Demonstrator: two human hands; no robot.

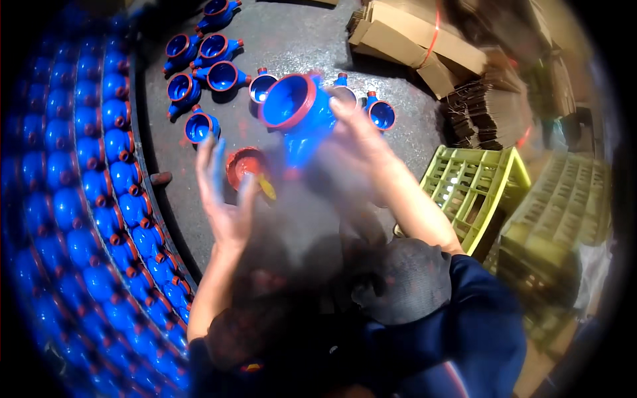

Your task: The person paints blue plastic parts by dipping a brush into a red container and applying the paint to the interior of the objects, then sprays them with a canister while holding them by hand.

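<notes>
My right hand [361,136] grips a blue valve body [320,119] with a red rim round its wide round mouth and red ends on its side necks. It is held up in front of me, smeared by motion, with the mouth tilted to the left. My left hand [225,209] is raised apart from it, fingers spread and blue stains on them, with nothing in it. Just beyond the left fingers, a red bowl [240,161] rests on the grey surface. A yellow handle [267,186], perhaps of a brush, leans out of the bowl.
More blue valve bodies [222,76] with red rims stand on the grey work surface [292,33]. On the left, long rows of them [86,192] fill a rack. Flattened cardboard [411,43], bound with red strap, lies far right. Yellow-green plastic crates [464,192] stand at the right.
</notes>
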